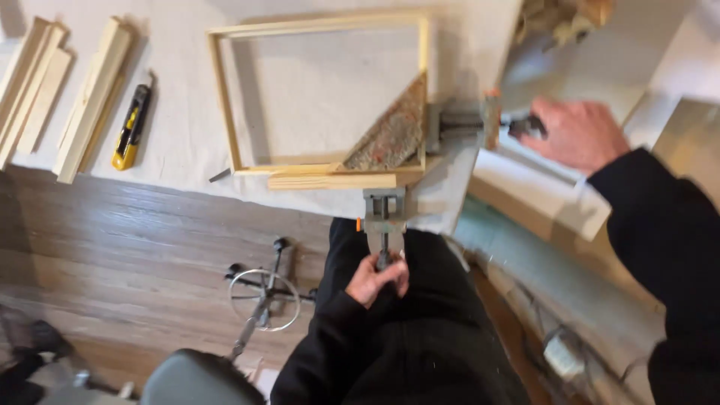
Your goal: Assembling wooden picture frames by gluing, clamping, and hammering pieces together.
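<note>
While wood strips [90, 97] and a yellow knife [132, 126] lie at the table's [172, 142] left, a wooden frame [322, 97] sits in a corner clamp [420, 150]; the left hand [377, 279] grips one clamp handle [383, 251], the right hand [577, 135] the other [525, 126].

Pale raw wood frame [322, 97] on a matt cloth-covered counter [180, 127]; dull grey metal clamp [384, 214] (speckled triangular insert [394, 135] looks rough).

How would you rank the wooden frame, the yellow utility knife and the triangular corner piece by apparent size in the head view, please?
1. wooden frame
2. triangular corner piece
3. yellow utility knife
All lie on the same table, so nearness hardly matters.
</note>
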